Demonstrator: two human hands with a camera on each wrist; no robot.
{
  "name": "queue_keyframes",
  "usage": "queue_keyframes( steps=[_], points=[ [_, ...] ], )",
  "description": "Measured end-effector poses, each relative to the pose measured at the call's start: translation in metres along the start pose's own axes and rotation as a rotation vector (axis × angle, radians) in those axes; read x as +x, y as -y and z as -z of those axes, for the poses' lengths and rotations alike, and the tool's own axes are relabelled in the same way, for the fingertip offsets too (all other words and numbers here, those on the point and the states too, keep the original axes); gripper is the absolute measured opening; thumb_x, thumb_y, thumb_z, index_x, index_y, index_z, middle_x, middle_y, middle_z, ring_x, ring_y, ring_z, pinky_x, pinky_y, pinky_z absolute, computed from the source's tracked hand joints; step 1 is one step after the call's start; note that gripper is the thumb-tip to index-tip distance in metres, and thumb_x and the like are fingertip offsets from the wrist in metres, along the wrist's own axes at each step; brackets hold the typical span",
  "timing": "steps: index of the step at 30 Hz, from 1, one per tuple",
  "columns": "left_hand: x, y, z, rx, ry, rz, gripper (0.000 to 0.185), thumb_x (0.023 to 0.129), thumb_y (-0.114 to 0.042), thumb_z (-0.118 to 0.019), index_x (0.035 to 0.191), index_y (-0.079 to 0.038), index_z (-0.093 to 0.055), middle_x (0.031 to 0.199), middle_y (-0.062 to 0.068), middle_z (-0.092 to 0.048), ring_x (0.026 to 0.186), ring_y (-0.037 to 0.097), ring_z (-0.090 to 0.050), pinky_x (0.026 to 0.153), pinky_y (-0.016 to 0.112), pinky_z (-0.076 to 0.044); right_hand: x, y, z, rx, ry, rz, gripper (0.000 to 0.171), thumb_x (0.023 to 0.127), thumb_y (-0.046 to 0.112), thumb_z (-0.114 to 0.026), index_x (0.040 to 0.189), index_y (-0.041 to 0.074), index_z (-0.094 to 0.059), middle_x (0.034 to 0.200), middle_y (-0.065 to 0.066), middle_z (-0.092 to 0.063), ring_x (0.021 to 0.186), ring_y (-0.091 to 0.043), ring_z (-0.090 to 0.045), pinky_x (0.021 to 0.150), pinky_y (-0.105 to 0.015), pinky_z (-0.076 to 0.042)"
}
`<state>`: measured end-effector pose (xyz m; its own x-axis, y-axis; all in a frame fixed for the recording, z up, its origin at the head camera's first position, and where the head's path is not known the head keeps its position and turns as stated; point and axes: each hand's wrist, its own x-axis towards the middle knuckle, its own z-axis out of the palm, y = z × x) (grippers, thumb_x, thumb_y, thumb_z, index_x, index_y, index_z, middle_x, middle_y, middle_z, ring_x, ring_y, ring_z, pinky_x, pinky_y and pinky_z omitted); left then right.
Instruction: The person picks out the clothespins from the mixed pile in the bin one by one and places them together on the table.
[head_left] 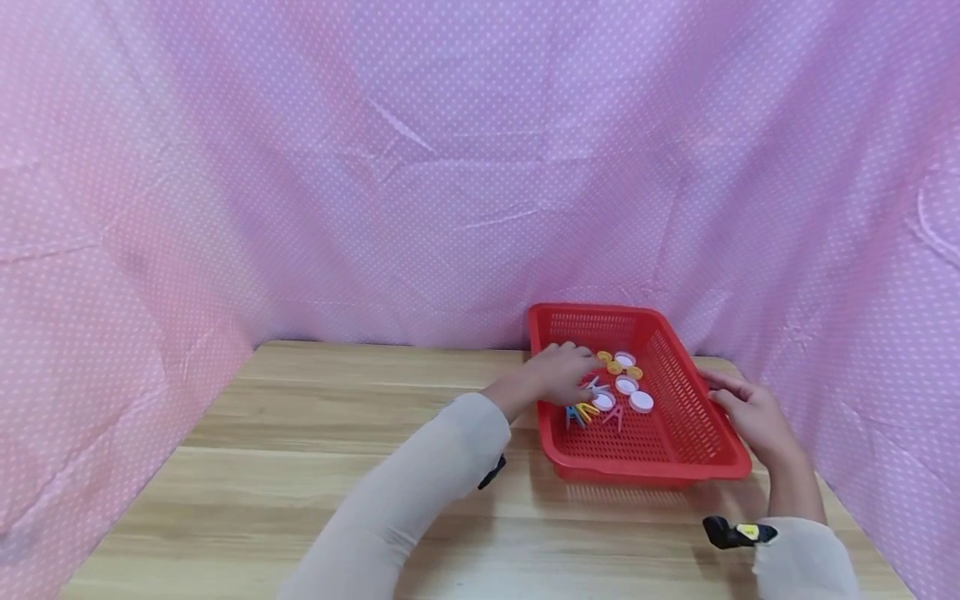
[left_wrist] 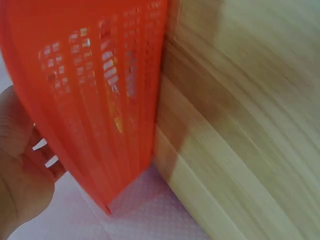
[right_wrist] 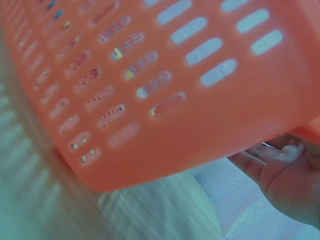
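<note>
A red plastic basket (head_left: 645,473) with slotted walls stands at the right of the table. My left hand (head_left: 564,372) reaches over its left side, fingers above the small things inside, thumb and index finger apart. Below that hand lie a yellow clothespin (head_left: 587,412), a blue clothespin (head_left: 573,417), a pink clothespin (head_left: 615,417) and a pale one (head_left: 595,385). White round caps (head_left: 641,402) and yellow round caps (head_left: 634,373) lie farther right and back. My right hand (head_left: 752,417) grips the basket's right rim. The basket wall partly hides the fingers in both wrist views.
The wooden table (head_left: 315,450) extends left and in front of the basket. Pink dotted cloth (head_left: 450,208) hangs behind and along both sides, close to the basket's back and right hand. A black wrist strap (head_left: 727,533) shows at the right sleeve.
</note>
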<state>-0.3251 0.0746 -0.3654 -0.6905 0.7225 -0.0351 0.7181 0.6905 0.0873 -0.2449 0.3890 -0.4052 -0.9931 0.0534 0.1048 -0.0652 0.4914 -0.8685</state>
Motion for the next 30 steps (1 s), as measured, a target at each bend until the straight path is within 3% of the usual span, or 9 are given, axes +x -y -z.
queue_keyframes(
  steps=[3, 9, 13, 20, 25, 30],
  points=[
    [0.009, -0.012, -0.001, -0.036, 0.072, -0.034, 0.058, 0.099, -0.045, -0.066, 0.152, -0.028, -0.051, 0.153, -0.005, -0.05, 0.144, 0.015, -0.041, 0.121, 0.045, -0.029, -0.003, -0.004, 0.002, 0.158, 0.002, -0.025, 0.047, 0.106, 0.022, -0.057, 0.149, 0.003, -0.051, 0.102, 0.023, -0.067, 0.084, -0.007, -0.07, 0.07, -0.027, -0.06],
    [0.022, -0.026, -0.006, -0.197, 0.16, -0.035, 0.059, 0.094, -0.039, -0.073, 0.149, -0.027, -0.055, 0.144, -0.006, -0.058, 0.124, 0.007, -0.052, 0.113, 0.033, -0.041, -0.006, -0.01, 0.001, 0.424, -0.009, -0.073, 0.039, 0.103, 0.021, -0.063, 0.142, 0.021, -0.063, 0.099, 0.013, -0.075, 0.081, -0.011, -0.073, 0.067, -0.028, -0.061],
    [0.029, -0.029, -0.012, -0.272, 0.192, -0.024, 0.056, 0.094, -0.036, -0.075, 0.146, -0.024, -0.058, 0.136, -0.003, -0.062, 0.11, 0.008, -0.055, 0.102, 0.027, -0.049, -0.007, -0.011, -0.003, 0.44, -0.022, -0.076, 0.039, 0.103, 0.022, -0.064, 0.141, 0.022, -0.064, 0.099, 0.014, -0.074, 0.081, -0.01, -0.073, 0.067, -0.028, -0.061],
    [0.037, -0.027, -0.02, -0.415, 0.298, 0.098, 0.062, 0.087, -0.033, -0.082, 0.144, -0.031, -0.059, 0.103, -0.004, -0.064, 0.09, 0.011, -0.061, 0.081, 0.027, -0.056, -0.006, -0.011, -0.005, 0.439, -0.014, -0.079, 0.044, 0.104, 0.024, -0.062, 0.147, 0.017, -0.057, 0.102, 0.015, -0.073, 0.086, -0.009, -0.073, 0.071, -0.028, -0.061],
    [0.041, -0.029, -0.02, -0.431, 0.405, 0.151, 0.066, 0.085, -0.033, -0.083, 0.145, -0.038, -0.057, 0.114, -0.007, -0.062, 0.097, 0.012, -0.061, 0.091, 0.034, -0.057, -0.005, -0.012, -0.004, 0.459, -0.007, -0.052, 0.043, 0.104, 0.021, -0.062, 0.147, 0.016, -0.058, 0.104, 0.015, -0.074, 0.087, -0.009, -0.073, 0.072, -0.028, -0.061],
    [0.043, -0.034, -0.023, -0.402, 0.407, 0.17, 0.065, 0.081, -0.031, -0.086, 0.14, -0.039, -0.06, 0.116, -0.008, -0.062, 0.101, 0.015, -0.061, 0.095, 0.042, -0.056, -0.005, -0.016, -0.003, 0.492, -0.002, -0.045, 0.042, 0.104, 0.018, -0.061, 0.146, 0.014, -0.058, 0.106, 0.014, -0.073, 0.088, -0.01, -0.074, 0.072, -0.028, -0.061]
  ],
)
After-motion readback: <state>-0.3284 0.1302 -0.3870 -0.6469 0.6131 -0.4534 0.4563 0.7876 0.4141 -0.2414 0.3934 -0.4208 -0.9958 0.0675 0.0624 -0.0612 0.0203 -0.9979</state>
